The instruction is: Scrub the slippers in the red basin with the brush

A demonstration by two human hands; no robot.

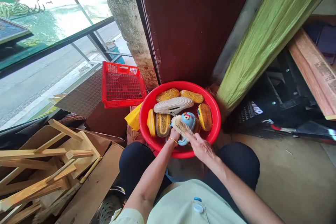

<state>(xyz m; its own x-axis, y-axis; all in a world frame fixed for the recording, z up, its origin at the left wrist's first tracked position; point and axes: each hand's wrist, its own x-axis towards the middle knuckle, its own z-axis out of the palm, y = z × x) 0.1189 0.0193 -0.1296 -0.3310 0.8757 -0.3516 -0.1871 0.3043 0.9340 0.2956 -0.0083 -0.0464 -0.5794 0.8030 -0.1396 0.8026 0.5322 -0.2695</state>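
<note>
Between my knees is a red basin (216, 112) holding several shoes. My left hand (174, 135), partly behind the brush, grips a light blue child's slipper (188, 119) with a cartoon figure on top. In my right hand (201, 147) is a pale-bristled scrub brush (180, 126), which lies across the blue slipper. Around it are a whitish shoe (173, 105) sole up, a tan-soled slipper (163, 124), and a yellow shoe (151, 123) on the left. A yellow slipper (205, 116) leans at the right, and yellow soles (168, 94) face up at the back.
A red plastic crate (123, 87) stands left of the basin, near a yellow sheet (133, 117). Wooden stool frames (52, 157) and cardboard (105, 168) fill the lower left. A dark red door panel (194, 24) rises behind; a green curtain (259, 49) hangs right.
</note>
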